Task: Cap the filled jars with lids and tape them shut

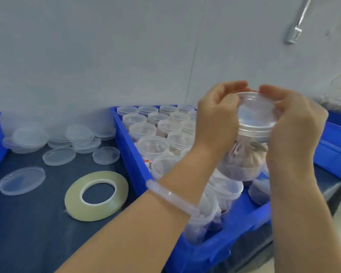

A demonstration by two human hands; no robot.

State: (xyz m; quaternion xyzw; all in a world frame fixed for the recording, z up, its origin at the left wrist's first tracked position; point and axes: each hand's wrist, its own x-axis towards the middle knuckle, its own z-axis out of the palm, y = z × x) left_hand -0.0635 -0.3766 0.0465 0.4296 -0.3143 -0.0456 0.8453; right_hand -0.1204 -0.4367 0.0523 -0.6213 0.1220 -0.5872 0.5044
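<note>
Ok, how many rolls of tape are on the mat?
1. The tape roll lies flat on the dark mat, left of the blue bin of jars. More may be hidden.

Only the hands and forearms of the person showed. The left hand (217,115) and the right hand (295,123) were bare. The left forearm (138,233) and the right forearm (297,203) were bare as well, right down to the picture's lower edge. One thing was worn: a bangle (171,196) round the left wrist. It was a thick, smooth, rounded ring that looked to be one piece. It was translucent and milky, pale pink-white in tint, with a clearer, glassier stretch near its middle where a small bright glint lay. The fingernails were too blurred to tell anything of.
</note>
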